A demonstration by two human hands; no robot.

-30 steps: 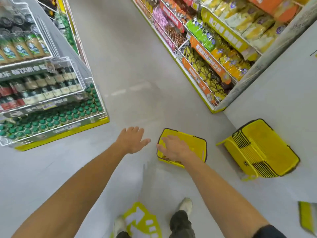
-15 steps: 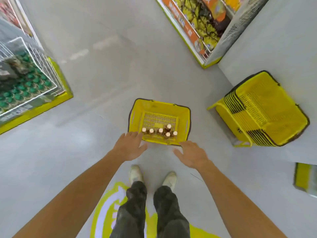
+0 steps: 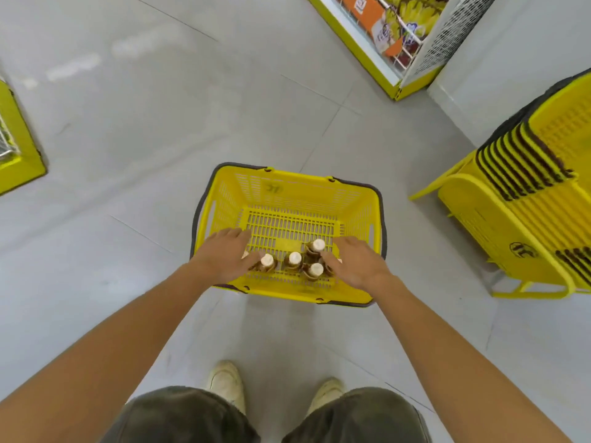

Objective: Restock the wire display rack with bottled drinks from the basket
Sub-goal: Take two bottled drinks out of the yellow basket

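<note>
A yellow plastic basket [image 3: 287,193] stands on the grey floor in front of my feet. Several brown bottles with white caps [image 3: 294,259] stand upright along its near side. My left hand [image 3: 224,254] reaches into the basket's left part, fingers spread, thumb beside the leftmost visible cap [image 3: 267,260]; it partly covers another bottle. My right hand [image 3: 355,263] reaches in from the right, fingers spread over the right-hand bottles, covering one cap. Neither hand grips a bottle. Of the wire display rack, only its yellow base corner [image 3: 16,148] shows at the left edge.
A stack of nested yellow baskets [image 3: 527,199] on a yellow frame stands to the right. A snack shelf end [image 3: 393,43] sits at the top right beside a white wall. My two shoes [image 3: 227,382] are just behind the basket.
The view has tilted down and closer to the basket. Both hands moved forward from outside the near rim into the basket, down to the bottle caps.
</note>
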